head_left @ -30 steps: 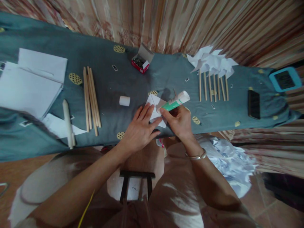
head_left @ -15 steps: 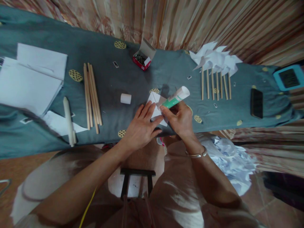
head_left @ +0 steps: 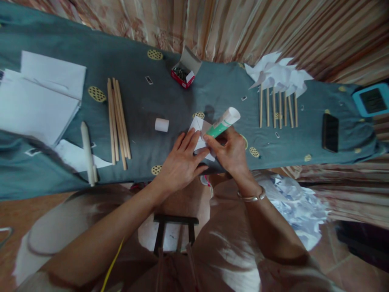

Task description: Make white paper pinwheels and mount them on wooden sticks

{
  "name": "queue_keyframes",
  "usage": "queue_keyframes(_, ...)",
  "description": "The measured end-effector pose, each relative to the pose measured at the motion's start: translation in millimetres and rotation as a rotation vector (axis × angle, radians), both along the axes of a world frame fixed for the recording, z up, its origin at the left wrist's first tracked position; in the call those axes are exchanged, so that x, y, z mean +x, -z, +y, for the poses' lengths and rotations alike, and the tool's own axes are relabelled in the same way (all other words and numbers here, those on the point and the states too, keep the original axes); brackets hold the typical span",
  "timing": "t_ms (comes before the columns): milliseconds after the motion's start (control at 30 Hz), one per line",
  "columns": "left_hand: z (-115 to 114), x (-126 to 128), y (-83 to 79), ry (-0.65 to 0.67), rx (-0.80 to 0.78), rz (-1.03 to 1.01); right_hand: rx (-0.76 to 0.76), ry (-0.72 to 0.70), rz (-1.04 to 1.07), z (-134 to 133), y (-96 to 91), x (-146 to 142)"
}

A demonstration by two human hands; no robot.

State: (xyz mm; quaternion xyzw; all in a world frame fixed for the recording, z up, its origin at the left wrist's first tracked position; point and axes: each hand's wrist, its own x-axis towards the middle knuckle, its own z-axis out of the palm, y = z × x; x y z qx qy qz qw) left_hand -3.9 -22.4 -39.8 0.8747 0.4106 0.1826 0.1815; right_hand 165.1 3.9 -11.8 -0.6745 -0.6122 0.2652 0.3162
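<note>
A small white paper square with a crease or cut line lies near the table's front edge. My left hand rests on it, fingers stretched out and lying flat over its left side. My right hand is wrapped round a green and white glue stick, tilted with its lower end at the paper; that end is hidden by my fingers. To the left stands apart a white cap, lying on its side.
Several wooden sticks, a white craft knife and stacked paper lie left. Behind is an open red box of pins. Paper pinwheels on sticks, a phone and a blue-framed device lie right.
The glue stick's upper end has shifted slightly left and up along with my right hand. My left hand stays on the paper. The view has moved a little.
</note>
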Motion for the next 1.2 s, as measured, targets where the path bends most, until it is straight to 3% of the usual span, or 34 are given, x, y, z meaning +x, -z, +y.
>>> queue_keyframes(200,-0.7,0.2,-0.7,-0.007,-0.006,-0.008,0.014,-0.027,0.008,-0.1,-1.0,-2.1)
queue_keyframes(800,-1.2,-0.3,-0.9,-0.001,0.051,0.020,0.132,-0.158,-0.285,-5.4,-1.5,-3.4)
queue_keyframes(1200,-0.7,-0.5,1.8,0.001,0.033,0.006,0.144,-0.175,-0.300,-9.4,-3.1,-0.3)
